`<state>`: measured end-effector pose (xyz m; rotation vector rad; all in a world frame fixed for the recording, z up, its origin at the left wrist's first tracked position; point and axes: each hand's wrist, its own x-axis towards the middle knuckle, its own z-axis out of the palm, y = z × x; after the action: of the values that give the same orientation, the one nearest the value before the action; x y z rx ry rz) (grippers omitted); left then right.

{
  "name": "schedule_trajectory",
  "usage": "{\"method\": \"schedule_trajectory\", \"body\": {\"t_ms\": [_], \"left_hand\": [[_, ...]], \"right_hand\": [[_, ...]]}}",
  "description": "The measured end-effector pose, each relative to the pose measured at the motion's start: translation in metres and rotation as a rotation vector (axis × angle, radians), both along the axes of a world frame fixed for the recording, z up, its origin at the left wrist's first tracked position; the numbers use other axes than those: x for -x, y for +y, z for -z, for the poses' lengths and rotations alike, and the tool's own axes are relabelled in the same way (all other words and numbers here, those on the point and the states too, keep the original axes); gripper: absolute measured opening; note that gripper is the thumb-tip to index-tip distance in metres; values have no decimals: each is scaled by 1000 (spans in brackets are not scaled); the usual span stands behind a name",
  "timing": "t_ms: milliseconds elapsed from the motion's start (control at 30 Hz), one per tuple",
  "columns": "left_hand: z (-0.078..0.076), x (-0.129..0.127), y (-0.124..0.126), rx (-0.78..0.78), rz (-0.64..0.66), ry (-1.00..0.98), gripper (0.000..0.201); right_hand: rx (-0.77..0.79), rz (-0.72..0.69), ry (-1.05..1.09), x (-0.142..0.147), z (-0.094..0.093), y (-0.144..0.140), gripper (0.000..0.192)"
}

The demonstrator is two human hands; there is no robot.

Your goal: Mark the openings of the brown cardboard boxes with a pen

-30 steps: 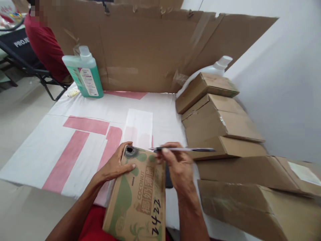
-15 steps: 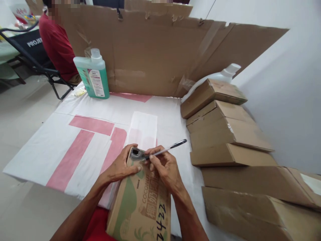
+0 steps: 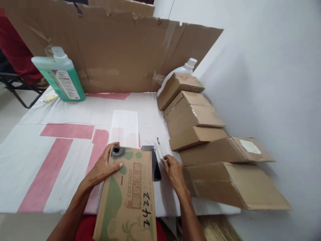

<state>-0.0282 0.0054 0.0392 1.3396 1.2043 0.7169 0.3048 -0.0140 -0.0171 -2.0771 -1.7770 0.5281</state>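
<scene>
My left hand (image 3: 107,167) grips the upper left corner of a brown cardboard box (image 3: 117,207) printed with green shapes, "COCONUT" and a handwritten 2422. Its thumb lies on the front face and its fingers go round the side. Near that thumb, a hole (image 3: 116,150) in the box is ringed by dark scribbled shading. To the right of the box, low over the cloth, my right hand (image 3: 173,169) is closed on a slim pen (image 3: 160,149), blurred and pointing away from me. Between box and hand lies a dark flat object (image 3: 156,167), partly hidden and pixelated.
A bottle of green liquid (image 3: 67,80) stands at the back left before an upright cardboard panel (image 3: 120,50). Several cardboard boxes (image 3: 208,115) line the right side by the wall, with a white jug (image 3: 187,67) behind. A pale sheet (image 3: 124,125) lies on the white-and-red cloth (image 3: 82,167).
My right hand has moved off the box to its right, carrying the pen away from the hole. My left hand still holds the box. The view has turned right, and the dark object now shows.
</scene>
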Motion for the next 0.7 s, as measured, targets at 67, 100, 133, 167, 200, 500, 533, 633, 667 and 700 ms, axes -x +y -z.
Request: {"method": "schedule_trajectory", "body": {"t_ms": [67, 100, 133, 167, 200, 500, 533, 633, 667, 700], "left_hand": [[-1, 1, 1, 6, 6, 15, 79], [-2, 1, 1, 8, 7, 23, 79], [-3, 1, 1, 10, 8, 28, 79], [-4, 1, 1, 11, 8, 34, 79], [-4, 1, 2, 10, 5, 39, 78], [-7, -2, 1, 2, -38, 63, 80], [-7, -2, 1, 6, -37, 57, 80], [-7, -1, 1, 14, -33, 50, 78], [-6, -1, 1, 15, -32, 52, 77], [-6, 0, 1, 14, -31, 55, 77]], "right_hand": [[40, 19, -3, -1, 10, -17, 23], [54, 35, -8, 0, 12, -23, 23], [64, 59, -25, 3, 12, -28, 23], [68, 91, -48, 7, 10, -31, 25], [66, 125, -72, 12, 7, -32, 27], [222, 147, -203, 74, -9, -22, 30], [216, 163, -182, 73, -8, -21, 30], [190, 208, 26, 62, -6, -19, 28], [192, 209, 130, 57, -5, -19, 27], [193, 196, 247, 54, -5, -20, 27]]}}
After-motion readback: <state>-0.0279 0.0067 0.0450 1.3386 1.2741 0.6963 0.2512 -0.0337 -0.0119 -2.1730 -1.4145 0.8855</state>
